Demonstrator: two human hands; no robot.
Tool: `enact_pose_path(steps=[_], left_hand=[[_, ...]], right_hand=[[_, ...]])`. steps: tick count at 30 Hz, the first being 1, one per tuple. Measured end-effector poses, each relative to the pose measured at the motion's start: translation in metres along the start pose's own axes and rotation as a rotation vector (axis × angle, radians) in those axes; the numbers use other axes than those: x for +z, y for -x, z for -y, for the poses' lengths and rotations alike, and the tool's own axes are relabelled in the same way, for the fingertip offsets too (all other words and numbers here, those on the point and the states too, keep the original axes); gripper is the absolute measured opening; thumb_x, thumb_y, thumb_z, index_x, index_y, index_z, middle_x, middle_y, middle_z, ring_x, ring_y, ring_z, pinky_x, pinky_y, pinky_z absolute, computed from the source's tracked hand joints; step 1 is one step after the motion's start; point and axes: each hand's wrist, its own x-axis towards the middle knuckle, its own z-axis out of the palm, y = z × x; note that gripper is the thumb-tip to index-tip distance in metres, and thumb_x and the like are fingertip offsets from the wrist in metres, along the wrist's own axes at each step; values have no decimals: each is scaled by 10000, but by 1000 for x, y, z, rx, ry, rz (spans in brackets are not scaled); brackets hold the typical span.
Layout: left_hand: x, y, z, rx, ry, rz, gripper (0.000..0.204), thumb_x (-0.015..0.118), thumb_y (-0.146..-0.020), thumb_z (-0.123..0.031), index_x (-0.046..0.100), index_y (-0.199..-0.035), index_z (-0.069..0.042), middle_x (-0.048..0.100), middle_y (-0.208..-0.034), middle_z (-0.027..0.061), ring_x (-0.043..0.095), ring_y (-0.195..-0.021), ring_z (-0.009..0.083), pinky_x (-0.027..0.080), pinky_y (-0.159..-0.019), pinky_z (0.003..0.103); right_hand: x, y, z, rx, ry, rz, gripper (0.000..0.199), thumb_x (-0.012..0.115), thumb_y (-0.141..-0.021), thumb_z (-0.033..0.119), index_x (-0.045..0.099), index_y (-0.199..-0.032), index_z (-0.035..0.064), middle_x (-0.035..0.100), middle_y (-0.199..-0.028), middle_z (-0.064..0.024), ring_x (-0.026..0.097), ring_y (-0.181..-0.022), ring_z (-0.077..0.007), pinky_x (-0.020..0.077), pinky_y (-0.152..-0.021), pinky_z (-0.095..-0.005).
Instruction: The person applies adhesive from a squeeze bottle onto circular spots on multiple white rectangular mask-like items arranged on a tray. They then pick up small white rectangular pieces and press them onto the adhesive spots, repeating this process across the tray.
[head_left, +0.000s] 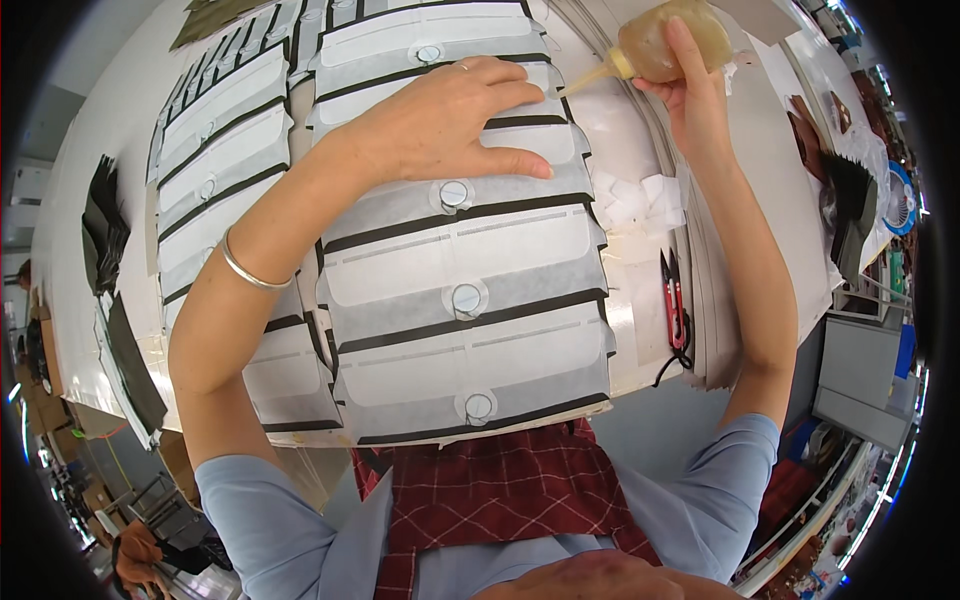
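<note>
The person's right hand point(695, 95) holds a squeeze bottle point(675, 42) in the upper right of the view, its fingers clamped around the body. The bottle is tipped over, its contents yellowish, and its long nozzle point(590, 78) slants down to the left. The tip of the nozzle is at the right edge of the panels point(460, 255), just beside the left hand's fingertips; whether it touches is too small to tell.

The left hand point(455, 115) is spread palm down over the panels, its thumb well apart from the other fingers, which lie near one another and point right. A bracelet point(250, 268) circles that forearm.

The panels overlap in a column down the worktop point(110, 130), pale grey and white with black strips between them. Each fully visible one carries a round disc point(466, 298) near its middle. A second column point(225, 130) of similar panels runs to the left.

To the right of the main column lie white scraps point(655, 198) and, nearer the person, red-handled snips point(674, 310), beside layered grey boards point(708, 310). Dark pieces point(103, 235) are stacked at the left. The person wears a red checked apron point(495, 490) over blue sleeves.
</note>
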Motion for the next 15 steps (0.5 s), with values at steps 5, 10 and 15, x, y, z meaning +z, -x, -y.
enact_pose_path(steps=[5,10,15], left_hand=[[2,0,3,13,-9,-7,771,679,-871,-620,587,-1342,-16,519,-1454,201,466,-1369,364,410,-1139,440],[3,2,2,6,-9,-3,766,673,-877,-617,582,-1351,-21,506,-1467,200,461,-1373,365,404,-1143,441],[4,4,6,28,-3,-11,733,655,-904,-594,577,-1359,-24,502,-1470,189,472,-1361,359,400,-1144,435]], right_hand=[[-4,5,2,11,8,-14,472,666,-978,386,582,-1264,21,667,-1156,-80,698,-1011,-159,631,-706,-279],[-7,7,0,28,-1,14,477,664,-979,387,571,-1271,22,671,-1150,-79,703,-985,-146,631,-686,-267],[-30,-10,-1,104,-369,76,498,653,-984,381,539,-1277,-6,654,-1147,-118,686,-970,-185,624,-674,-263]])
